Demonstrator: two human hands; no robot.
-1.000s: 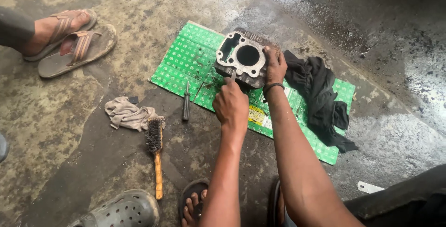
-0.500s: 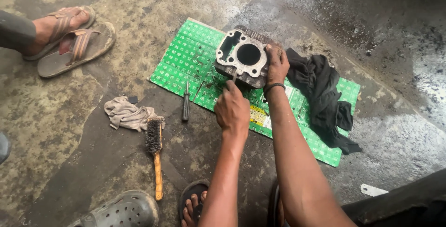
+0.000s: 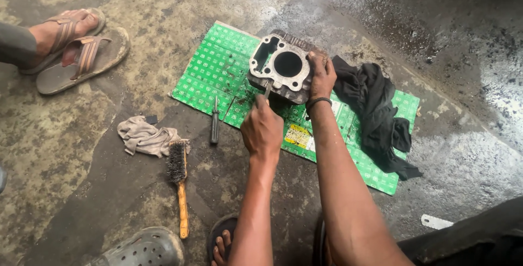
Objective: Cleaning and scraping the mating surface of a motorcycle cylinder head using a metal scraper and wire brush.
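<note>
on a green printed sheet (image 3: 218, 75) laid over the wet concrete floor (image 3: 81, 151), we steady a grimy engine cylinder block (image 3: 280, 72) with our right hand (image 3: 321, 75) clamped on its edge. our left hand (image 3: 262, 130) is fisted around a thin scraping tool (image 3: 267, 89), tip at the lower rim. best, we judge, to keep the blade flat, strokes short, the block pinned firmly.
</note>
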